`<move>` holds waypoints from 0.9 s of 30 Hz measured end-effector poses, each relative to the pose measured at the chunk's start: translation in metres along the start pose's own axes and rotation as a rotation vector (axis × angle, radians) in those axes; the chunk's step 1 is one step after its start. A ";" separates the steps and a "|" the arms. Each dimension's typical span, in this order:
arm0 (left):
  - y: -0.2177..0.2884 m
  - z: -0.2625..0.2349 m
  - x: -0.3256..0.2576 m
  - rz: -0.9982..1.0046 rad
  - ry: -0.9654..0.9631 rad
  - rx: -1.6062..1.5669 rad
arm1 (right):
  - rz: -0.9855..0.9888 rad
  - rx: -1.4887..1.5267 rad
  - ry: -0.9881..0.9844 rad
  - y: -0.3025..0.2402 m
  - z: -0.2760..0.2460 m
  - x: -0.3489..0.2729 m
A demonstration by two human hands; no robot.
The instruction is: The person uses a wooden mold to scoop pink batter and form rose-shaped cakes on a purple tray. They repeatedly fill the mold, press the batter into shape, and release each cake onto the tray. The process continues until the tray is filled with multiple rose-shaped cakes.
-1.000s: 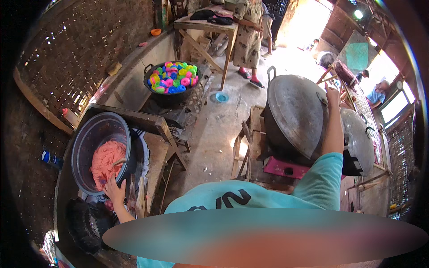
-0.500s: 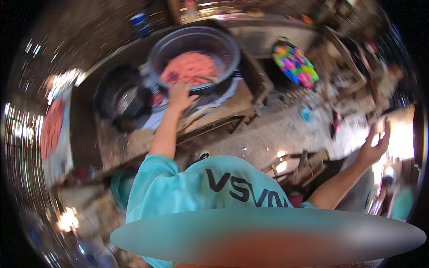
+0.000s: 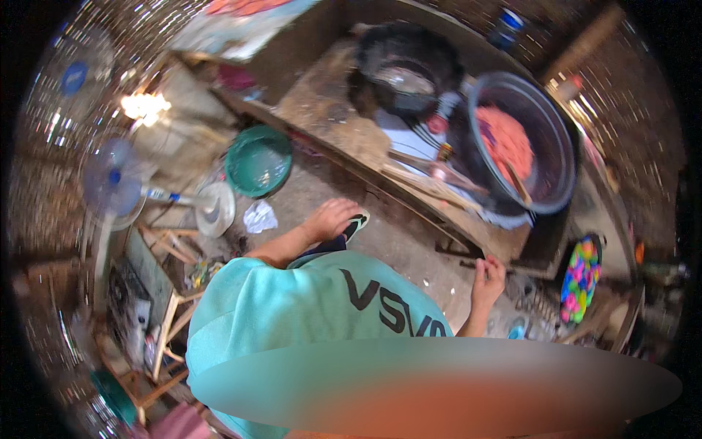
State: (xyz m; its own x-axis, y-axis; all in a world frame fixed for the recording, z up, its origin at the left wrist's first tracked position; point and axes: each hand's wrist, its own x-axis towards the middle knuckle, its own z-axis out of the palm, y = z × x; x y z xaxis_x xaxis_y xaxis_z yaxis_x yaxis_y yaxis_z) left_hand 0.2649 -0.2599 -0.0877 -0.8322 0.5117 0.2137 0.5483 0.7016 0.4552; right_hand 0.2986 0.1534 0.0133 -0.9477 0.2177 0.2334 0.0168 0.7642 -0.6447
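Observation:
My left hand hangs above the floor by my sandalled foot, fingers stretched out and nothing in them. My right hand is near the front edge of the low wooden platform; its fingers are loosely bent and apart, without an object. On that platform stands a large dark basin holding a pink, stringy-looking mass with a wooden stick in it. Beside the basin are a blackened pot, a red-and-silver item and several wooden sticks on white sheets.
A green basin and a crumpled white bag lie on the floor at left. Farther left are a standing fan and wooden frames. At right is a dish of brightly coloured pieces. Pink material lies on a sheet at top.
My view has turned left. My left hand has come away from the large basin and down over the floor. My right hand has moved in beside the platform's edge.

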 end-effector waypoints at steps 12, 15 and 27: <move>-0.284 -0.340 0.062 -0.493 1.801 -1.190 | -0.290 0.076 -0.256 -0.151 0.154 0.067; -0.420 -0.403 0.075 -0.543 1.599 -1.579 | -0.352 0.008 -0.166 -0.179 0.205 0.090; -0.618 -0.443 0.217 -1.020 1.173 -1.495 | -0.138 -0.090 -0.063 -0.226 0.268 0.128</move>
State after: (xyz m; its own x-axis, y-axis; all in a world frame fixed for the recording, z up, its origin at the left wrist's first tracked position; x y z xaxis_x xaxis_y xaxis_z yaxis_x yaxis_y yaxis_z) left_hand -0.2908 -0.8022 0.0602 -0.6929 -0.5608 -0.4531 0.0268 -0.6481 0.7611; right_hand 0.0877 -0.1541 -0.0065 -0.9611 0.0706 0.2670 -0.0891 0.8359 -0.5416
